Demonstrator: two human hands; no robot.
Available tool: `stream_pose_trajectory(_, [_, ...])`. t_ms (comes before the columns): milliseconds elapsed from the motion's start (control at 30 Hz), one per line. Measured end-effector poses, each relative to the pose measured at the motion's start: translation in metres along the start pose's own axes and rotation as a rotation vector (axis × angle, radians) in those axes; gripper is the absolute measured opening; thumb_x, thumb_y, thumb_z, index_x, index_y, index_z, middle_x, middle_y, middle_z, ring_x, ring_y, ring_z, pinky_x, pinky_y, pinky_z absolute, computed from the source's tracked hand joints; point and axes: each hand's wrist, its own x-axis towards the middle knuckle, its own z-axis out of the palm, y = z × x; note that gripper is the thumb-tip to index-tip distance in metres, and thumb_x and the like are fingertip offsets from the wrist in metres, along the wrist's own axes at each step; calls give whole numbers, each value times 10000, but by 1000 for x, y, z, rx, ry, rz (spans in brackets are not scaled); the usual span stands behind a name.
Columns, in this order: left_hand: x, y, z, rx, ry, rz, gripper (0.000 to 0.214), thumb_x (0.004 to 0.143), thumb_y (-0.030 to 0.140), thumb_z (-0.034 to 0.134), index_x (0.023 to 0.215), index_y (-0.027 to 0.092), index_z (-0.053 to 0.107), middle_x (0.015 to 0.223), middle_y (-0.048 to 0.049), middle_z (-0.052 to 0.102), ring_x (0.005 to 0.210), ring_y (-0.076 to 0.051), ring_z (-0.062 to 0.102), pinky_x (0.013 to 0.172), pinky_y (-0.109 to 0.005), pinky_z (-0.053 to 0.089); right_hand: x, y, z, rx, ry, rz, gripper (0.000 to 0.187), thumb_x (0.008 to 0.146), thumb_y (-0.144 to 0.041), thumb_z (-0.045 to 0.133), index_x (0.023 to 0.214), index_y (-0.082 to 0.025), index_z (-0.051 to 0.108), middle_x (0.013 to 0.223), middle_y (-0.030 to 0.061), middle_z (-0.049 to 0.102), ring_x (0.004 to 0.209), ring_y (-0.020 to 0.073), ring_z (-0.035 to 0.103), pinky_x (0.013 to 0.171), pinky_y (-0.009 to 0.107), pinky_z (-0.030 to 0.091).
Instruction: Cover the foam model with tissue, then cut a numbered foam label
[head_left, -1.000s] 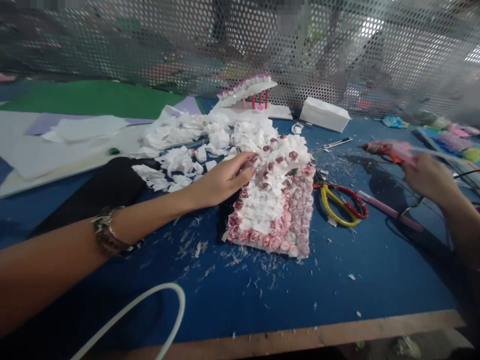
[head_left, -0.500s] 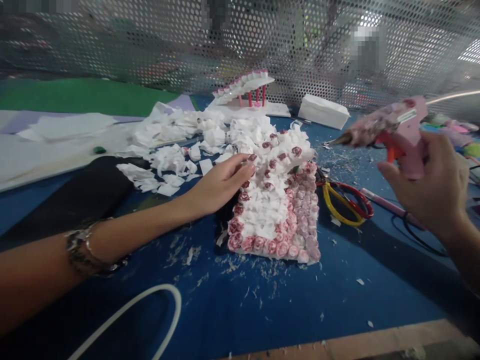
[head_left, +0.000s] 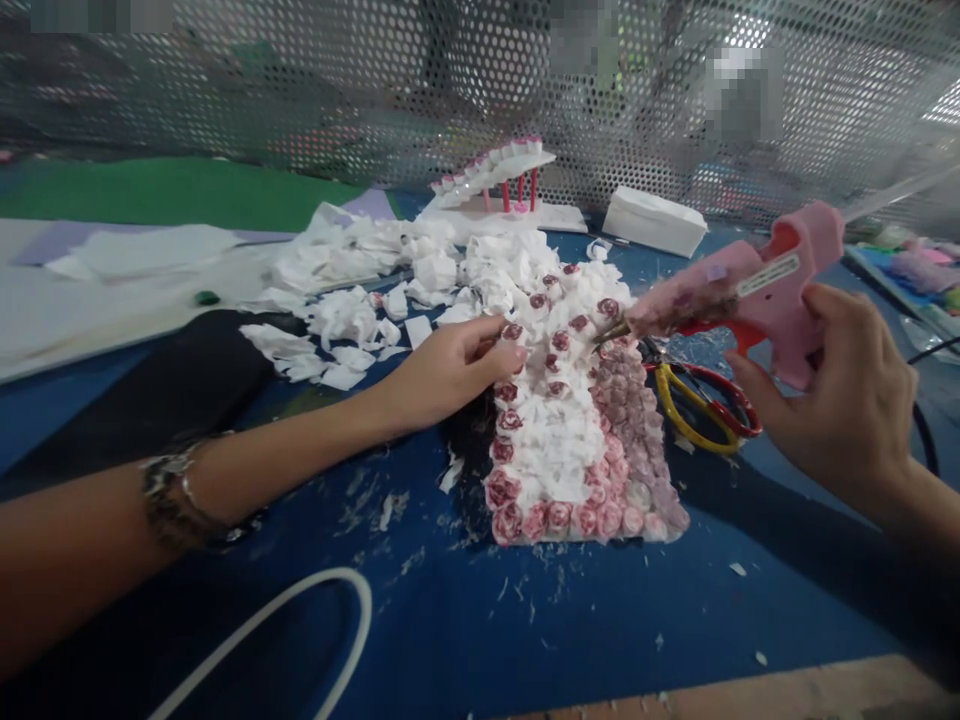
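A craft board covered in white and pink paper rosettes [head_left: 577, 440] lies on the blue table top [head_left: 570, 620]. My left hand [head_left: 450, 370] rests against the board's left edge, fingers curled and pinched at a rosette near its upper part. My right hand [head_left: 840, 400] grips a pink hot glue gun [head_left: 742, 290] by the handle. The gun's nozzle points left and hovers just over the rosettes at the board's upper right.
Red and yellow scissors [head_left: 701, 405] lie right of the board. A heap of white paper pieces [head_left: 390, 280] sits behind it, with a small pink-legged model [head_left: 499, 175], a white box [head_left: 652, 220] and a perforated metal screen [head_left: 480, 90] beyond. A white cord [head_left: 300, 610] loops near me.
My right hand lifted the glue gun from the far right and brought it left and down until its nozzle reached the board. The left hand stayed at the board's edge.
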Motion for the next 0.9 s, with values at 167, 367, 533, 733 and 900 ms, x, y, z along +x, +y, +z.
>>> stream_pose_trajectory(167, [-1, 0, -1, -98, -70, -22, 306, 769, 491, 456, 740, 186, 465, 645, 22, 457, 576, -108, 428, 529, -237, 352, -4, 3, 5, 49, 32, -36, 480, 855, -511, 559, 1221, -252, 389, 1014, 78, 625, 818, 242, 666, 565, 325, 489])
stream_pose_trajectory(367, [-4, -1, 0, -97, -54, 8, 319, 821, 466, 467, 652, 201, 409, 569, 39, 421, 521, -87, 394, 490, -221, 313, -8, 8, 10, 36, 59, -74, 509, 864, -479, 543, 1273, -258, 336, 1028, 93, 584, 796, 244, 667, 519, 322, 483])
stream_pose_trajectory(533, [-7, 5, -1, -204, -145, -32, 319, 879, 419, 438, 641, 210, 398, 489, 47, 473, 461, -71, 403, 484, -222, 309, -7, 9, 9, 30, 20, -51, 470, 885, -464, 500, 1271, -260, 326, 1045, 103, 588, 792, 261, 668, 529, 344, 478])
stream_pose_trajectory(733, [-9, 10, 0, -164, -91, -47, 323, 902, 382, 388, 625, 216, 374, 487, 40, 498, 469, -73, 427, 508, -234, 314, -5, 14, 7, 9, -52, 24, 454, 886, -468, 477, 1253, -231, 355, 1106, 136, 605, 898, 308, 675, 561, 360, 473])
stream_pose_trajectory(900, [-8, 8, 0, -155, -87, -36, 324, 894, 382, 396, 617, 216, 377, 483, 37, 494, 461, -71, 416, 501, -236, 315, -3, 14, 4, -6, -74, 53, 457, 887, -474, 449, 1254, -210, 382, 1110, 154, 606, 898, 316, 675, 555, 367, 461])
